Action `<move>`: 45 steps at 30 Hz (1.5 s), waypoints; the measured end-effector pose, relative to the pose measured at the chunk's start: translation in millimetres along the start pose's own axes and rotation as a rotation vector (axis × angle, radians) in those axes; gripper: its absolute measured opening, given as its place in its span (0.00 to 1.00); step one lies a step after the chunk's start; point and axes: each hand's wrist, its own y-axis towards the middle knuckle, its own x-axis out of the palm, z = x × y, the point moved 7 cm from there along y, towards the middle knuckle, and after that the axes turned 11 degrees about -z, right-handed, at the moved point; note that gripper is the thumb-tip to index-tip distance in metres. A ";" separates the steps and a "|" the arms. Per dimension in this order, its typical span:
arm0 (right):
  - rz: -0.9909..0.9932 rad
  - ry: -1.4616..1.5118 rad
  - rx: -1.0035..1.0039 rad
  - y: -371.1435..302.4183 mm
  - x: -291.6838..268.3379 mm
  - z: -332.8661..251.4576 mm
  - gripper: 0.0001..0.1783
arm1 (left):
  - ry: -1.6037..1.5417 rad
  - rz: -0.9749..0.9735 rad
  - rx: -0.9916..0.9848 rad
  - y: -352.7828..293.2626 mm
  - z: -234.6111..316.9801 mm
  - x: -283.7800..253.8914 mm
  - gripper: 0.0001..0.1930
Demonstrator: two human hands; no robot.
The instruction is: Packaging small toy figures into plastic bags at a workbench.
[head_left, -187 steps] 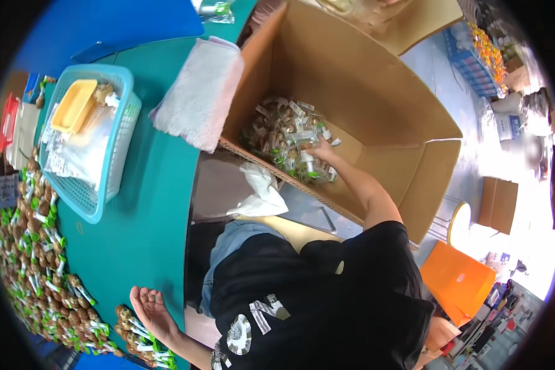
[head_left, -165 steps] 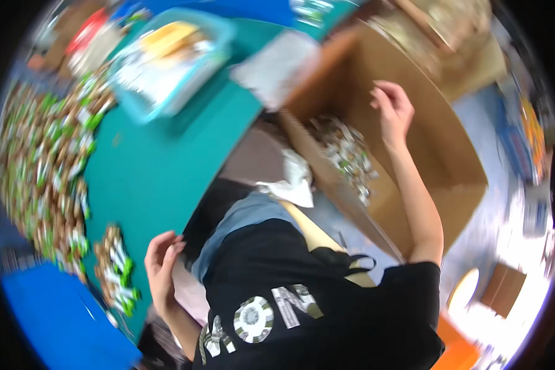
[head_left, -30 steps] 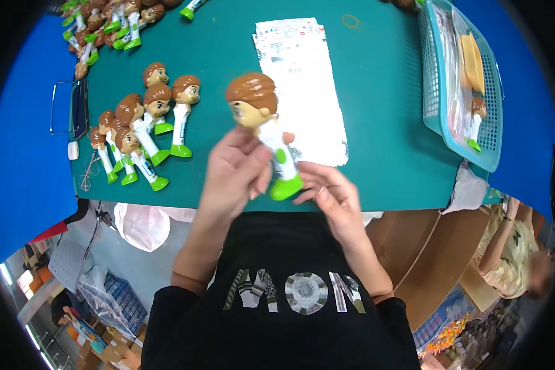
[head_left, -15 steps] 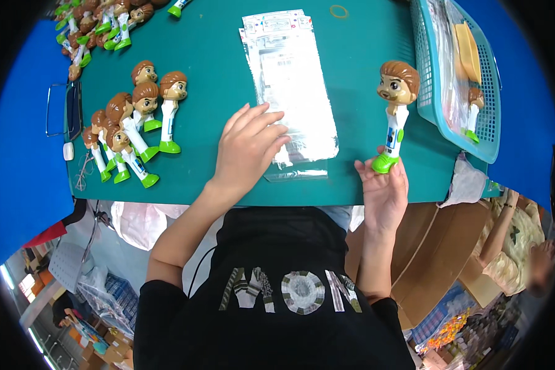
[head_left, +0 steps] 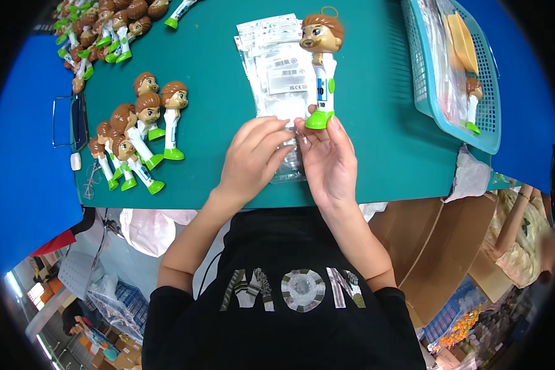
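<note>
A toy figure (head_left: 322, 74) with brown hair, a white body and green shoes stands upright in my right hand (head_left: 332, 163), whose fingers and thumb grip it by the shoes. Beneath it lies a stack of clear plastic packets (head_left: 282, 65) with printed labels. My left hand (head_left: 250, 154) rests palm down over the near part of these packets, its fingers bent and apart, the tips close to my right fingers. Whether those tips catch the packet film I cannot tell. Several matching figures (head_left: 135, 132) lie in a group to the left.
A heap of such figures (head_left: 105, 28) fills the far left of the green table (head_left: 216, 80). A light-blue basket (head_left: 427, 92) on the right holds plastic film, a yellow scoop-like piece (head_left: 462, 44) and one figure (head_left: 473, 105). Cardboard (head_left: 438, 259) stands below the table's right front edge.
My right hand has carried the figure leftward from beside the basket to over the packets. My left hand has moved slightly nearer to me and right, still at the packets.
</note>
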 end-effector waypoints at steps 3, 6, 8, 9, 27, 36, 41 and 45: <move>0.043 -0.008 -0.019 1.6 -4.8 2.7 0.17 | 0.087 0.120 0.045 -9.6 17.3 -10.1 0.11; 0.028 -0.008 -0.026 1.1 -4.6 1.9 0.17 | 0.214 0.112 0.014 -16.3 29.0 -7.1 0.15; 0.064 0.012 0.047 0.2 -8.6 5.3 0.17 | 0.236 0.123 -0.104 -18.0 23.0 -6.1 0.18; 0.062 0.011 0.048 -0.4 -7.6 2.6 0.17 | 0.237 0.126 -0.105 -18.9 21.3 -5.3 0.18; 0.056 -1.614 -0.162 -121.3 9.2 -82.1 0.20 | -0.123 0.040 -0.084 8.5 40.5 1.6 0.32; -0.085 -1.674 -0.191 -74.4 20.3 -56.6 0.21 | -0.231 0.006 -0.098 5.5 39.0 7.8 0.30; -0.203 -1.680 -0.281 -51.4 19.2 -51.8 0.20 | -0.408 0.011 -0.205 -7.2 27.9 10.6 0.30; -0.367 -1.766 -0.290 -45.5 29.5 -48.3 0.19 | -0.548 0.058 -0.178 -17.8 16.1 16.1 0.29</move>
